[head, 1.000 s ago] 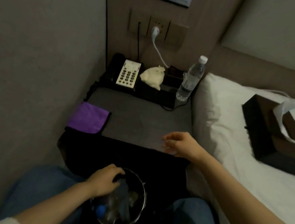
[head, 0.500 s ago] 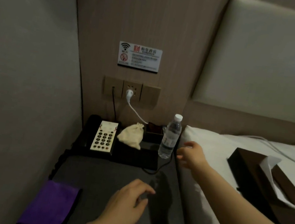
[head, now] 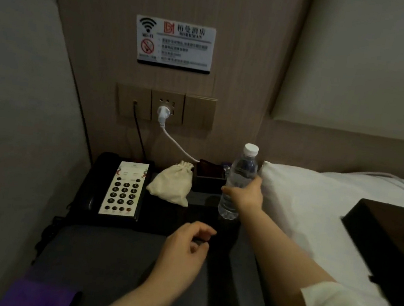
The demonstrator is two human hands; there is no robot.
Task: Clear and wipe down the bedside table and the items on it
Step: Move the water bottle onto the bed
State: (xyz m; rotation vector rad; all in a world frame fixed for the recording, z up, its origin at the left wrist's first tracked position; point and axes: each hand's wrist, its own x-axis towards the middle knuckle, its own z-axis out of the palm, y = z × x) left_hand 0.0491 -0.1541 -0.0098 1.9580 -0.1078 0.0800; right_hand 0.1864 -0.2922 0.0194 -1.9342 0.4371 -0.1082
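The right hand (head: 247, 194) has its fingers wrapped around the middle of the bottle (head: 237, 183), which stands upright at the back right corner of the desk (head: 108, 256), beside the pillow (head: 300, 200). The left hand (head: 182, 251) hovers over the desk, fingers loosely curled, holding nothing; phone (head: 118, 187) and pouch (head: 171, 185) lie behind it

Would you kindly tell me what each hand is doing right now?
Left hand: open, fingers loosely curled, holding nothing, over the bedside table.
Right hand: gripping the water bottle.
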